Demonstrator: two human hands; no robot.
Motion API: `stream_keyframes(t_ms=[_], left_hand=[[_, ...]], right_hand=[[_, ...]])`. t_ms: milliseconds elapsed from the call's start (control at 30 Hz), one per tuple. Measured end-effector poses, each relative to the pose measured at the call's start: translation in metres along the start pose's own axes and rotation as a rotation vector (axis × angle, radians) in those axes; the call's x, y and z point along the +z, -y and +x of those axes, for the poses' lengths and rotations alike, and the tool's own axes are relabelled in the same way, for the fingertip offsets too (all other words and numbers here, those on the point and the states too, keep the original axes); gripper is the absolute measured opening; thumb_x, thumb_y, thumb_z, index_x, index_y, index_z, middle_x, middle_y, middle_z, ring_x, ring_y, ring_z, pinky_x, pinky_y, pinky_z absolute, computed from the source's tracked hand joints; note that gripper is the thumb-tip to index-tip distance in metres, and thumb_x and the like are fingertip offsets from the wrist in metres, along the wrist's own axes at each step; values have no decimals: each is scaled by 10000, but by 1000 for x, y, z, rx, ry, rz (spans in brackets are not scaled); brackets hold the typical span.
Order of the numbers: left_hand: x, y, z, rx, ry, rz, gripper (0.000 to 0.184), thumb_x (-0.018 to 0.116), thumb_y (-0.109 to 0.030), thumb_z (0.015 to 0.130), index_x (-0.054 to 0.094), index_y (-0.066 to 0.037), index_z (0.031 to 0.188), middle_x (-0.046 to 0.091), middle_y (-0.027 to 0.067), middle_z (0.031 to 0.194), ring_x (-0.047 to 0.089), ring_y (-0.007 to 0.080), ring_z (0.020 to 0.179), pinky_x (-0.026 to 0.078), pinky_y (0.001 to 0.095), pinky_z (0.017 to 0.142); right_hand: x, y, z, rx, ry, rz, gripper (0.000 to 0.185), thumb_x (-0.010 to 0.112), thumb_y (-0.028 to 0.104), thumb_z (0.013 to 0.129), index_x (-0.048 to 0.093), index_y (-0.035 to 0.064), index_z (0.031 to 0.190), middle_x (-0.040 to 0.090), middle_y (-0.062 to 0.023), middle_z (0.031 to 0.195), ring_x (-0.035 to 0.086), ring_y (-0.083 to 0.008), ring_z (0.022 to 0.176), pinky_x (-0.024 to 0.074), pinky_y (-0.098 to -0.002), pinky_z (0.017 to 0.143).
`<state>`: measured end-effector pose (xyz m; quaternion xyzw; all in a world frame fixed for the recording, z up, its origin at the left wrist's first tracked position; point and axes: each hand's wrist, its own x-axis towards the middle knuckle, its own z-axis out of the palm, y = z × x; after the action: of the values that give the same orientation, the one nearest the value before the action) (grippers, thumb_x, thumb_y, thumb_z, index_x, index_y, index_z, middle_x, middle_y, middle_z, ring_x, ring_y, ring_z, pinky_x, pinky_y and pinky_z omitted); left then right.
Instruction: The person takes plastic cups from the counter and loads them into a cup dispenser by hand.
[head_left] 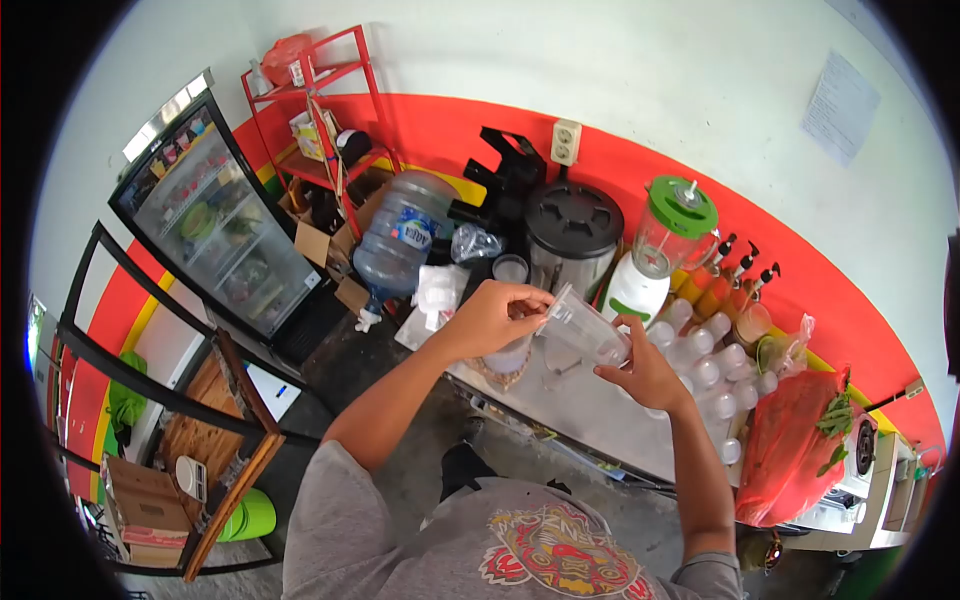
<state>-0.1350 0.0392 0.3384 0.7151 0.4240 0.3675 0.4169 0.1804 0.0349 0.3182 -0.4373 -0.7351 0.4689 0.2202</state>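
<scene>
Clear plastic forms the container point(590, 330) we have raised over the worktop point(632, 440), tilted between our two hands. Our right hand point(645, 368) is clamped on its lower end, the thumb on the near side and the fingers on the far side. Our left hand point(505, 315) is at the upper end, thumb and fingertips drawn together beside the rim; we cannot tell whether they grip it.

Below our left hand, partly hidden by it, we see a tub point(510, 358) near the table's front edge. Just right of our right hand, clear cups point(705, 372) stand upside down in rows. Behind the container, along the wall, we have a blender point(636, 286) with a green lid, and left of it a steel canister point(572, 262) with a black lid. Pump bottles point(715, 292) stand to the blender's right, near the cups.

Further left, a large blue water bottle point(385, 262) lies tilted, its neck pointing down toward us. To the far right, a red plastic bag point(790, 455) sits by the cups, green leaves point(836, 416) at its edge, with a stove point(864, 447) beyond it. Farthest out to our left are a red shelf rack point(368, 85) and a glass-doored fridge point(225, 225).
</scene>
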Motion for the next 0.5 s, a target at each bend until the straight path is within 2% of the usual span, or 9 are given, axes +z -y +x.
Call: stream_keyframes(t_ms=[67,133,167,233,300,367,400,433,500], left_hand=[[-31,21,9,30,7,59,307,771,-97,956,753,-7,1249,799,67,998,720,103,880,568,276,800],[-60,37,16,59,7,107,246,762,-79,954,756,8,1184,802,79,991,736,123,860,577,281,787],[-76,46,20,62,28,106,246,762,-79,954,756,8,1184,802,79,991,736,123,860,577,281,787],[-106,62,28,45,-31,216,239,772,-73,946,754,-1,1174,800,70,991,730,116,867,569,277,781],[-130,79,41,80,-46,164,240,771,-61,942,744,-6,1174,793,65,963,721,110,849,558,274,761],[-151,101,54,139,-234,102,253,763,-41,938,728,2,1185,788,69,924,714,115,808,552,283,740],[-161,110,59,152,-258,100,357,756,-22,935,674,-8,1281,798,81,937,715,122,804,546,289,722],[-170,120,63,154,-249,94,357,756,-22,935,674,-8,1281,798,81,937,715,122,804,546,289,722],[-194,141,77,140,-278,58,462,755,-16,932,609,-28,1371,805,90,1003,706,117,809,544,288,709]], right_hand=[[0,22,28,0,-35,-119,746,843,149,923,355,88,1484,684,-153,1155,667,-208,904,557,-357,790],[3,35,56,-182,-96,-234,749,831,175,929,376,99,1519,671,-182,1150,669,-243,870,554,-382,782],[4,45,73,-169,-112,-227,749,831,175,929,376,99,1519,671,-182,1150,669,-243,870,554,-382,782],[11,65,108,-284,-148,-355,725,805,172,939,391,94,1529,620,-209,1339,712,-342,937,580,-427,810],[20,83,142,-260,-191,-346,684,783,146,942,420,117,1522,576,-179,1396,719,-365,951,584,-445,824],[29,93,176,-412,-249,-479,644,760,118,950,445,130,1511,574,-155,1362,722,-375,942,587,-467,811],[35,97,192,-475,-299,-535,637,761,96,921,502,177,1497,574,-134,1330,727,-369,938,605,-469,800],[43,92,206,-465,-305,-538,637,761,96,921,502,177,1497,574,-134,1330,727,-369,938,605,-469,800],[59,81,242,-481,-398,-747,651,766,76,877,560,233,1474,567,-117,1356,734,-351,941,628,-453,790]])
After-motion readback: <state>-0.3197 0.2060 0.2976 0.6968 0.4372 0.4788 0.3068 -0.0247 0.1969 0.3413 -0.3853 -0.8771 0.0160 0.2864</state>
